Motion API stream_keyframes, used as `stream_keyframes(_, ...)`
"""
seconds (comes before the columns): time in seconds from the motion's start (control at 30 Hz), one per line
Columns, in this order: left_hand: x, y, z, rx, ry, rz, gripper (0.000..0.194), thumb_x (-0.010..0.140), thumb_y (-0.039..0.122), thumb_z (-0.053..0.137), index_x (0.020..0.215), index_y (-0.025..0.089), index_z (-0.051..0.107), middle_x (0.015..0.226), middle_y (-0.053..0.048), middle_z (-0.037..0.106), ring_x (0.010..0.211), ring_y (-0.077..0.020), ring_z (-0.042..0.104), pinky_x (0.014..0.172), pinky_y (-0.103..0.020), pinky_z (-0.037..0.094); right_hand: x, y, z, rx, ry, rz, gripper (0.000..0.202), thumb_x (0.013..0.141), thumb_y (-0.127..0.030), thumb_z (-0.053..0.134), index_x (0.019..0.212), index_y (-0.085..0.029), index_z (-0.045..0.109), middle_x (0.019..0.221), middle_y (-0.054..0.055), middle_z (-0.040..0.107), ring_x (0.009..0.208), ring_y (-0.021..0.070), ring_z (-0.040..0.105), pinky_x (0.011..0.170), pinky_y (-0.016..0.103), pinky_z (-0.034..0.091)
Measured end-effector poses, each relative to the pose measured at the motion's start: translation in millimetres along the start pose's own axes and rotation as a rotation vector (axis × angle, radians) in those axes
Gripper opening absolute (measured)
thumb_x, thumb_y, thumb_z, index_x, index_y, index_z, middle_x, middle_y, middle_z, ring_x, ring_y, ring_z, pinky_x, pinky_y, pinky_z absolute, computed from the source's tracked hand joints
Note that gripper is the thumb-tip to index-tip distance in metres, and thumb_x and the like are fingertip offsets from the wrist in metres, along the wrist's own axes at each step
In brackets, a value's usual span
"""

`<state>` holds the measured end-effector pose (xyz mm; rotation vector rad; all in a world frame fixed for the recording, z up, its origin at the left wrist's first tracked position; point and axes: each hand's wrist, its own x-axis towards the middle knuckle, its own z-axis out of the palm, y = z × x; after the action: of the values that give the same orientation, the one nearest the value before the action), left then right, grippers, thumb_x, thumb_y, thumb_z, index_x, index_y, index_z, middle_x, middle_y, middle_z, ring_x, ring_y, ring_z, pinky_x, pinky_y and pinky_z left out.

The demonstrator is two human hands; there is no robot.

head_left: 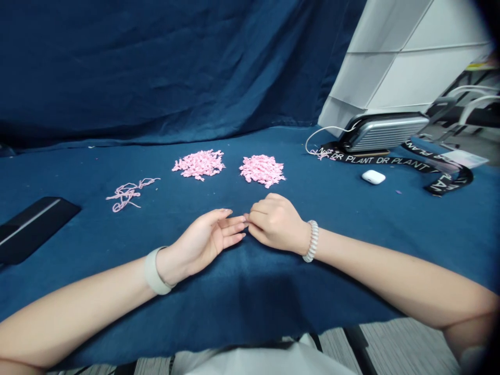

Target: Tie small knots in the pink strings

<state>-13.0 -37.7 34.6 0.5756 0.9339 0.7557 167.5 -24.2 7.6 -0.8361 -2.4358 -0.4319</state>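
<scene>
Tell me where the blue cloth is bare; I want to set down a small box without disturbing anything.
Bare cloth lies between the black case, the loose pink strands and the left hand. More lies right of the right hand, below the white earbud case. It is crowded around the two pink piles and the lanyard.

Looks like an office or studio craft station: tabletop (117, 291) draped in blue cloth (156, 67), white shelving (394, 57) behind, earbud case (373, 177) and printed lanyard (410, 164) lying about.
</scene>
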Motion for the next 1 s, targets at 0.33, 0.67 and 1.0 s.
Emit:
stream_keyframes(0.33,1,-13,-3.0,-0.038,-0.037,0.075,0.01,0.08,0.017,0.055,0.088,0.011,0.055,0.08,-0.003,0.06,0.071,-0.0055,0.06,0.067,-0.017,0.054,1,-11,4,0.567,0.248,0.259,0.014,0.079,-0.012,0.055,0.069,-0.014,0.064,0.067,0.003,0.065,0.061,0.0101,0.058,0.06,0.024,0.044)
stream_keyframes(0.67,1,-7,-8.9,0.349,-0.006,0.34,0.036,0.069,0.026,0.069,0.096,0.013,0.049,0.08,-0.004,0.065,0.074,-0.01,0.065,0.065,-0.02,0.056,1,-11,7,0.953,0.239,0.416,0.01,0.079,-0.013,0.06,0.078,-0.017,0.07,0.077,0.005,0.068,0.071,0.0123,0.062,0.067,0.026,0.05)
stream_keyframes(1.0,3,-3,-9.4,0.48,0.046,0.354,0.033,0.068,0.023,0.068,0.09,0.013,0.047,0.069,-0.001,0.064,0.063,-0.0091,0.064,0.057,-0.02,0.056,1,-11,8,0.921,0.221,0.372,0.012,0.079,-0.014,0.061,0.08,-0.018,0.072,0.077,0.005,0.068,0.071,0.0124,0.063,0.065,0.025,0.05)
